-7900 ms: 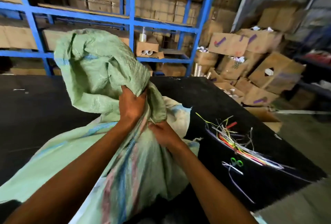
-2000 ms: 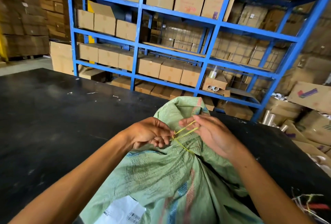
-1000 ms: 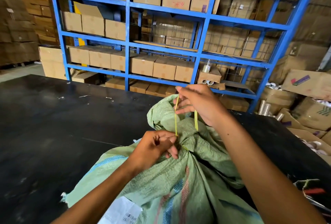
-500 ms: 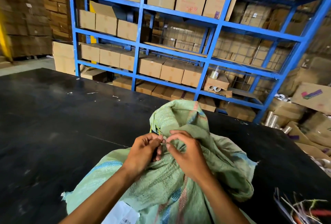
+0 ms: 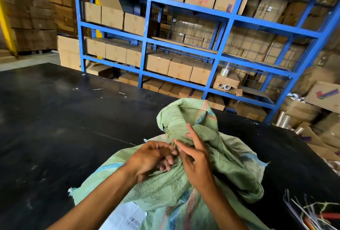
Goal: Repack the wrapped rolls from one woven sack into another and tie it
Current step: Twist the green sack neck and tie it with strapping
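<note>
A: Green woven sack [image 5: 211, 171] lies on the black table [image 5: 55, 128], its gathered neck standing up just past both hands. Wide bare tabletop to the left and ahead; the far edge runs along the blue rack [image 5: 147, 46].

B: And on the right?

A: Tighter. A heap of loose ties [image 5: 312, 215] sits near the right edge, well apart from the sack.

B: Hands?

A: Left hand [image 5: 149, 158] is curled at the neck, pinching a yellow tie [image 5: 173, 144], I think; the strand is thin and half hidden. Right hand [image 5: 195, 161] touches the sack beside it, thumb and forefinger meeting at the tie, the other fingers spread straight up.

B: Change from a second ago?

A: Yes. Back then the right hand was raised high, pulling the tie taut above the neck. Now it has dropped down against the left, and only a short stub of yellow shows.

B: Count?

A: One sack, two hands, one tie in use, one white label [image 5: 125, 217] on the sack's near end.
</note>
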Action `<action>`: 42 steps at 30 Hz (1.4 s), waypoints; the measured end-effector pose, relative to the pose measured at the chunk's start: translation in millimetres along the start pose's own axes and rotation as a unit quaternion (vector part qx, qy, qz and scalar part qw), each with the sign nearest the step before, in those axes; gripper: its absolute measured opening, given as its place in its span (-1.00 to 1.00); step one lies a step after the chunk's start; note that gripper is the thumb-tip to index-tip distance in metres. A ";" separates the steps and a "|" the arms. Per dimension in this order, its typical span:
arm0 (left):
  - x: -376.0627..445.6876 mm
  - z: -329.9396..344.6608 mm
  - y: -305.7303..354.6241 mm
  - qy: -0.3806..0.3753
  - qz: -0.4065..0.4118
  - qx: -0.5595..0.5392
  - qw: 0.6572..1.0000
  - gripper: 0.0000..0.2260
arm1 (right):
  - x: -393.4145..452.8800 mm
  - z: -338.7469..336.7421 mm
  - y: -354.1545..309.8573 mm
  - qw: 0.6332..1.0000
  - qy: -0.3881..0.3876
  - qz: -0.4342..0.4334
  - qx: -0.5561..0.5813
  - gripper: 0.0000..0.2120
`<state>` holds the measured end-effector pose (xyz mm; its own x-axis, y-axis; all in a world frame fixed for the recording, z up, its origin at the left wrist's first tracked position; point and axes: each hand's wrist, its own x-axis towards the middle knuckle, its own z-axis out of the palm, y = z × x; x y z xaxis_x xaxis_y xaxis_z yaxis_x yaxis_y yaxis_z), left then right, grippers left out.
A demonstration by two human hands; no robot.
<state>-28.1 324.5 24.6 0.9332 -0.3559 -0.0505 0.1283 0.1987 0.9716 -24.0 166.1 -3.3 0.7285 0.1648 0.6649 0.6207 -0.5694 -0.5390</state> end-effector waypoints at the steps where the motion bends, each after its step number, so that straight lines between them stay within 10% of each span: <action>1: 0.1 -2.7 3.0 -0.018 -0.036 -0.021 0.999 -0.81 | -0.2 -1.4 0.4 1.000 0.001 -0.017 -0.003 -0.69; 8: 8.3 -17.7 20.6 -0.114 -0.088 0.068 0.987 -0.87 | 13.1 -19.5 -3.4 0.985 -0.057 -0.125 -0.108 -0.79; 18: 21.0 -53.5 -5.4 0.066 0.063 0.207 0.974 -0.67 | 4.8 -81.6 16.5 0.970 -0.213 0.111 -0.038 -0.88; 23: 8.7 -47.5 -23.4 0.036 0.166 0.264 0.949 -0.82 | -31.3 -62.6 22.3 0.961 -0.125 0.248 -0.012 -0.55; 28: 6.5 -46.3 -63.5 -0.076 0.089 0.651 0.750 -0.23 | -55.7 -7.4 9.8 0.931 -0.147 0.331 -0.041 -0.51; 33: -10.4 -54.2 -43.5 0.021 0.200 0.491 0.848 -0.78 | -16.9 -8.1 -2.4 0.964 -0.064 0.259 -0.003 -0.75; 42: -4.1 -84.8 81.0 0.201 0.307 0.394 0.843 -0.68 | 138.0 -11.9 -87.9 0.997 -0.044 0.061 0.030 -0.75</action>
<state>7.0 419.5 83.9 0.8014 -0.0377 0.5969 -0.5350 -0.4913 0.6873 18.5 229.3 142.0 0.8210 0.1678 0.5457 0.5396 -0.5404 -0.6456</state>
